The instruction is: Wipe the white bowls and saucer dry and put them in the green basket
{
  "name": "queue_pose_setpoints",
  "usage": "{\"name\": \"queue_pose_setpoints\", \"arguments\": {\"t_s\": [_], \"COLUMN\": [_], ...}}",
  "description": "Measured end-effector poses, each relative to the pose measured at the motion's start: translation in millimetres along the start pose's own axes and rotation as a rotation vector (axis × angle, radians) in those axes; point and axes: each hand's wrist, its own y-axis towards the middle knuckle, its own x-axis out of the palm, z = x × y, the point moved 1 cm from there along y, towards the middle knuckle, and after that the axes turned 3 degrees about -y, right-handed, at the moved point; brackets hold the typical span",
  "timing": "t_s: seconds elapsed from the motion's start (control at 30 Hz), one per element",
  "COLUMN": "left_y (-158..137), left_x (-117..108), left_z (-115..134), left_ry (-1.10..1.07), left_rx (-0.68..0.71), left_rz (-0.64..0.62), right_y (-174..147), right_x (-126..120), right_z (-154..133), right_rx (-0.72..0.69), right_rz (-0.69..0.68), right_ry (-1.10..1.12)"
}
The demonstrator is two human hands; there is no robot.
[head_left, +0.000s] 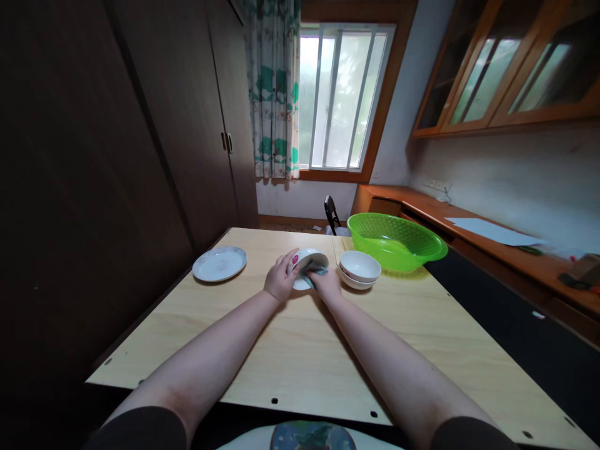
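Observation:
A white bowl with a red flower motif is held tilted over the table, its inside turned partly toward my right hand. My left hand is closed on the bowl's left side. My right hand grips a greyish-green cloth against the inside of the bowl; its fingertips are partly hidden by the cloth and bowl. Just right of my right hand stand two stacked white bowls. To the left, apart from both hands, a white plate lies flat on the table.
The pale wooden table carries a large green plastic basin at its back right. Chopsticks lie behind the stacked bowls. Past the far edge is a folding chair. A dark wardrobe stands left, and a desk runs along the right wall.

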Motion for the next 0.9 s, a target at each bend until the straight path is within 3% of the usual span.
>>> {"name": "queue_pose_setpoints", "arguments": {"t_s": [0.2, 0.33, 0.5, 0.73, 0.9], "left_y": [7, 6, 4, 0, -3], "left_x": [-13, -14, -11, -1, 4], "left_z": [6, 8, 5, 1, -10], "left_ry": [0.143, 0.210, 0.092, 0.006, -0.254], "left_rx": [0.051, 0.081, 0.102, 0.101, 0.089], "left_rz": [-0.213, -0.263, -0.171, -0.062, -0.081], "right_y": [4, 5, 8, -1, -7], "right_x": [-14, -11, -6, 9, 18], "right_z": [4, 5, 6, 9, 9], "right_rx": [-0.087, -0.127, -0.065, 0.164, 0.159], "right_rz": [0.103, 0.055, 0.031, 0.009, -0.063], "right_ry": [-0.252, -0.173, -0.007, 0.261, 0.405]}}
